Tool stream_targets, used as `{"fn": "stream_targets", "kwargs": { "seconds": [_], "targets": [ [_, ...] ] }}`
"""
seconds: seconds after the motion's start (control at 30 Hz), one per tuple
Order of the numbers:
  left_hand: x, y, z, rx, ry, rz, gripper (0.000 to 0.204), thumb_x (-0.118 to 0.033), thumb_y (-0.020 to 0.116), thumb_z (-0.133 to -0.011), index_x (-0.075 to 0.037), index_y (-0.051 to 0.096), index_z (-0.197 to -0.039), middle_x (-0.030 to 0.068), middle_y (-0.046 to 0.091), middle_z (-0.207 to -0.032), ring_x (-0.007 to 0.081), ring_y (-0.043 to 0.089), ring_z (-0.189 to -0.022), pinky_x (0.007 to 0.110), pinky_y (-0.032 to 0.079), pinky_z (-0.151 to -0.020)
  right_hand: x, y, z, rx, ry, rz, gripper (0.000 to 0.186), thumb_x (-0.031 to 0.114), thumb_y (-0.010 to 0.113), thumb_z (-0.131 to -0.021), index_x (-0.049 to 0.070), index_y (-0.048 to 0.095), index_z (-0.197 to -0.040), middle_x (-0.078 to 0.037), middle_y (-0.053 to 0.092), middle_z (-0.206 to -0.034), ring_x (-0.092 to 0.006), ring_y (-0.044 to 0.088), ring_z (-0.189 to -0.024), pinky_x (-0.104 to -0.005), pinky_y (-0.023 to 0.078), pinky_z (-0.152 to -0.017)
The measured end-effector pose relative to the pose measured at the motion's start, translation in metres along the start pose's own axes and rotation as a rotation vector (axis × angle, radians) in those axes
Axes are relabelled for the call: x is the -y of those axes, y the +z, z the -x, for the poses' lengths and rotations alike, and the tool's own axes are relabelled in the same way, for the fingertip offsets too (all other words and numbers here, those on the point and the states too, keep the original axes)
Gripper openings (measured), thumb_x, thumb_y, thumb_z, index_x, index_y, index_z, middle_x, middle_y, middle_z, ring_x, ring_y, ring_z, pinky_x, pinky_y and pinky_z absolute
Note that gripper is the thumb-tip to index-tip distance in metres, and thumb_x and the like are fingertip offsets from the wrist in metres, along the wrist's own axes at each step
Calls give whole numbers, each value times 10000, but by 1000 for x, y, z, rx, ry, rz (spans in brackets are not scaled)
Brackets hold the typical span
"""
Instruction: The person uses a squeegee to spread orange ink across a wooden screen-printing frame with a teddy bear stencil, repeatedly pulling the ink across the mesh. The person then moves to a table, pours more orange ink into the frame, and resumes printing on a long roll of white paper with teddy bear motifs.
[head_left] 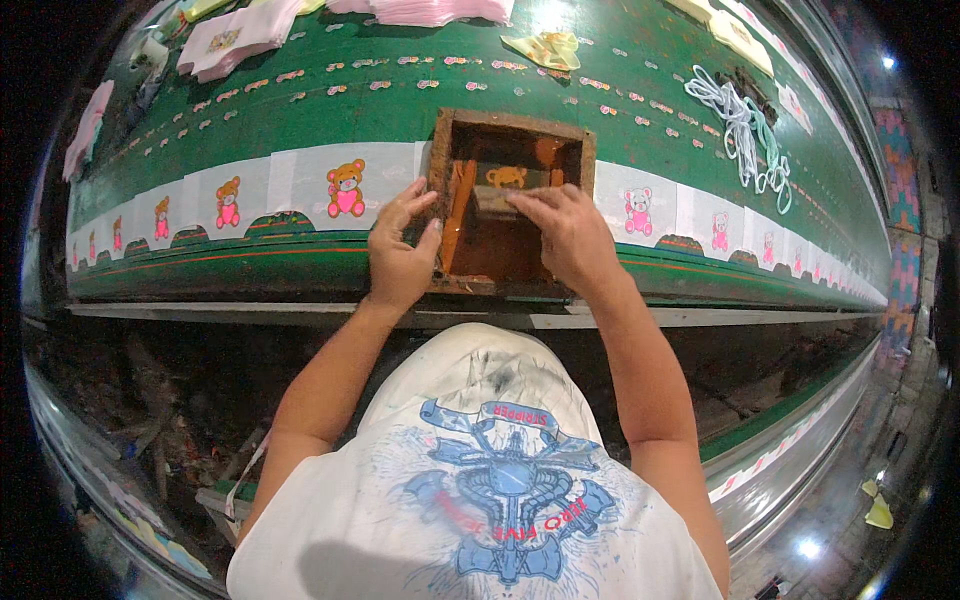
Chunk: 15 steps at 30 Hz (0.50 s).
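Observation:
A wooden screen-printing frame (588, 160) with brown mesh lies on the green table, over the row of white cloth pieces. Inside it, my right hand (578, 238) pinches the top of a squeegee (490, 203), a flat block standing on the mesh. A small orange bear shape (506, 177) shows on the mesh just beyond the block. My left hand (402, 245) rests against the frame's left side, thumb and fingers spread and nothing held in them. Left of the frame, a cloth piece (300, 198) bears a brown bear with a pink heart; a cloth piece (662, 205) on the right has a paler, partly coloured bear.
Pink cloth stacks (430, 10) and a crumpled yellow cloth (545, 50) lie at the table's far side. White cords (738, 125) are bundled at the right. Rows of small printed stickers cross the green table (340, 115). A metal rail (240, 311) edges its near side.

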<state>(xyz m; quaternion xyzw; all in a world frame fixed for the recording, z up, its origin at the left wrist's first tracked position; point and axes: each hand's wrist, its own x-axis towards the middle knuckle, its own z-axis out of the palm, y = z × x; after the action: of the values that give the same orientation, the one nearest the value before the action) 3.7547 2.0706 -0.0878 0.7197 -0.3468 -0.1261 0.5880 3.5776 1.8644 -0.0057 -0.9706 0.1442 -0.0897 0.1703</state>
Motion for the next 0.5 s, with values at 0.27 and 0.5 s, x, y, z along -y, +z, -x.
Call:
{"fn": "stream_targets", "kwargs": {
  "seconds": [0.27, 0.5],
  "targets": [
    [13, 11, 7, 24, -78, 22, 512, 89, 692, -838, -56, 797, -1318, 253, 637, -1610, 379, 606, -1492, 458, 443, -1270, 41, -3, 50, 43, -19, -29, 630, -112, 725, -763, 113, 779, -1349, -108, 752, -1278, -374, 696, -1097, -494, 574, -975],
    [21, 13, 5, 17, -156, 148, 389, 105, 671, -811, -37, 821, -1140, 226, 631, -1638, 328, 617, -1484, 401, 477, -1210, 39, 2, 71, -49, -2, -156, 453, 22, 784, -846, 105, 783, -1292, -109, 750, -1266, -356, 696, -1154, -483, 584, -1012]
  ]
}}
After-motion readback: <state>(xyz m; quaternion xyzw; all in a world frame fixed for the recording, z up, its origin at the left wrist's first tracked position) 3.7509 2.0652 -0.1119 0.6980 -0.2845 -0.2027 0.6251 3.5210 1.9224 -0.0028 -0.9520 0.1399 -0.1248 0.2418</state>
